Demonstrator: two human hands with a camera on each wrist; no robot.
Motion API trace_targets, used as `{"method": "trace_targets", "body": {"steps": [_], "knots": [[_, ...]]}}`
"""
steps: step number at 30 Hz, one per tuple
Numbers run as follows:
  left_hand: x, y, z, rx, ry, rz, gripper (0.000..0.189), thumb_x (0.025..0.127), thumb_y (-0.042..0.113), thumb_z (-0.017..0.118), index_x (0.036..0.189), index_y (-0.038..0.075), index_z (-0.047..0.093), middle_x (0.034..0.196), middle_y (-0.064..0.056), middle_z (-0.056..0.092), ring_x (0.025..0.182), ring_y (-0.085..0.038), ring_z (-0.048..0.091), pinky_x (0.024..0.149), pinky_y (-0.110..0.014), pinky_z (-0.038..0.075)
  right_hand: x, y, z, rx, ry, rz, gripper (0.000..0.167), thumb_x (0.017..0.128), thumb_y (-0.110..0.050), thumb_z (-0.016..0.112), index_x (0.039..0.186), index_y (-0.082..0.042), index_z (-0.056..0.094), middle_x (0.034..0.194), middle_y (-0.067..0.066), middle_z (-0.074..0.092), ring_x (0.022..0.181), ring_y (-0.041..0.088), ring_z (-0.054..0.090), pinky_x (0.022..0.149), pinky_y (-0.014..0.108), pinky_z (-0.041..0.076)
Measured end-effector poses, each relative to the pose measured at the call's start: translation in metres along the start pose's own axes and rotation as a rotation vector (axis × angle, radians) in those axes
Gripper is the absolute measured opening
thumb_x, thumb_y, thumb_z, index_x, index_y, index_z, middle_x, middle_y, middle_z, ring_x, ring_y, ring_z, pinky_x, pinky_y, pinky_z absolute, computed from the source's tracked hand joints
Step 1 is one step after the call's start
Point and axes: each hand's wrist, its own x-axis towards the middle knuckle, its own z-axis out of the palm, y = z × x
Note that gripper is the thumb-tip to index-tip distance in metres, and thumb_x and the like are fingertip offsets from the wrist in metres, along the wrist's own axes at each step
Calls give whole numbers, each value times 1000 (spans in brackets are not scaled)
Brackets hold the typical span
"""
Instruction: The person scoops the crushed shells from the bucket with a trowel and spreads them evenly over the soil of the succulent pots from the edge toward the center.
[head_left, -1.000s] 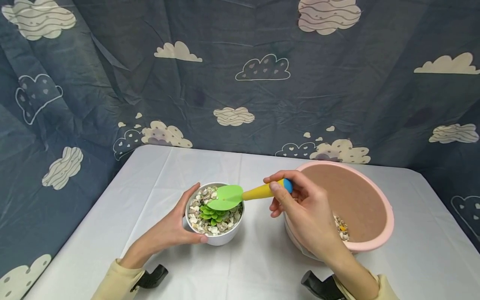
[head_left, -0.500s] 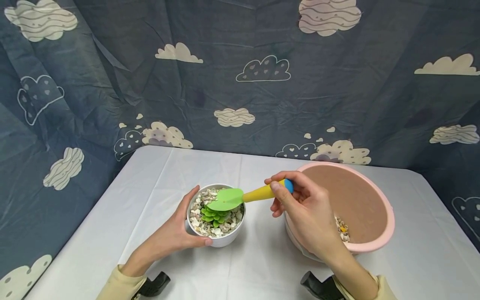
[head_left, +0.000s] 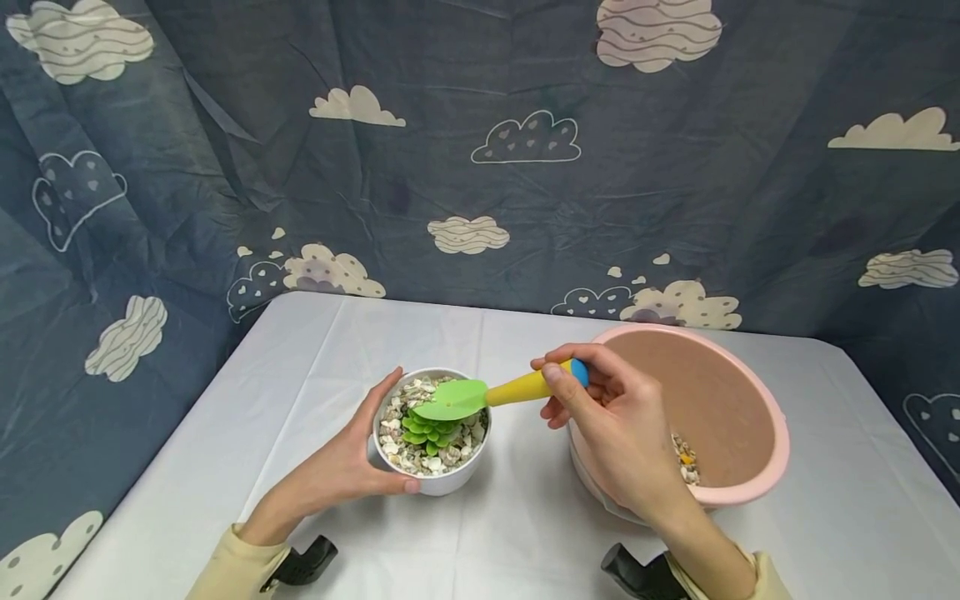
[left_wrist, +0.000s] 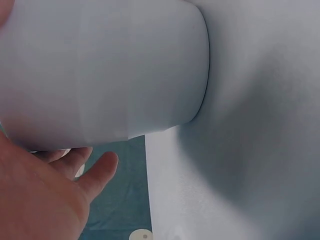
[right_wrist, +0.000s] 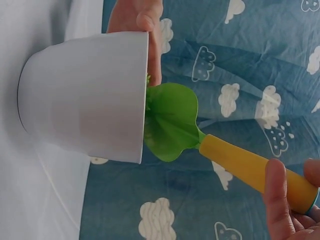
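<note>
My left hand (head_left: 337, 462) holds a small white flowerpot (head_left: 453, 481) on the table, thumb at the near side and fingers round the far left side. Pale pebbles (head_left: 396, 457) fill the pot around a green succulent (head_left: 422, 433). With thumb and fingers my right hand (head_left: 618, 429) grips a toy trowel by the blue end of its yellow handle (head_left: 519, 388). The trowel's green blade (head_left: 453, 401) lies over the plant and partly hides it. In the right wrist view the blade (right_wrist: 172, 122) stands right at the pot's rim. The left wrist view shows the pot's side (left_wrist: 110, 75).
A large pink bucket (head_left: 772, 454) stands at the right, behind my right hand, with some pebbles (head_left: 685, 460) at its bottom. White cloth (head_left: 495, 533) covers the table. A dark cloud-patterned curtain (head_left: 420, 192) hangs behind and along the left.
</note>
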Motion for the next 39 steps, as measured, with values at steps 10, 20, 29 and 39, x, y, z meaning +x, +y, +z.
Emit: {"method": "trace_targets", "body": {"steps": [10, 20, 29, 39], "knots": [[4, 2, -6, -24, -57, 16, 124, 65, 24, 92, 157, 35, 10, 160, -11, 15, 139, -38, 28, 109, -59, 28, -2, 2, 0, 33, 6, 6, 14, 96, -11, 65, 107, -3, 66, 106, 14, 71, 68, 27, 66, 56, 33, 58], [5, 1, -6, -19, -47, -5, 124, 65, 23, 93, 156, 40, 10, 160, -13, 14, 140, -40, 25, 109, -63, 24, -3, -1, 2, 40, 36, 51, 16, 93, -12, 69, 106, -2, 69, 100, 10, 73, 71, 29, 69, 60, 37, 59], [3, -1, -5, -22, -39, -22, 123, 66, 24, 93, 156, 41, 10, 161, -12, 12, 142, -41, 21, 109, -65, 22, -4, -3, 2, 21, 56, 66, 18, 90, -14, 73, 105, -3, 71, 97, 7, 73, 73, 27, 71, 63, 37, 59], [2, -1, -4, -5, -8, 3, 124, 65, 25, 93, 156, 41, 11, 161, -13, 14, 140, -42, 24, 109, -65, 22, -4, -4, 0, 30, 75, 66, 20, 90, -13, 73, 105, 0, 71, 96, 9, 73, 72, 28, 71, 64, 38, 59]]}}
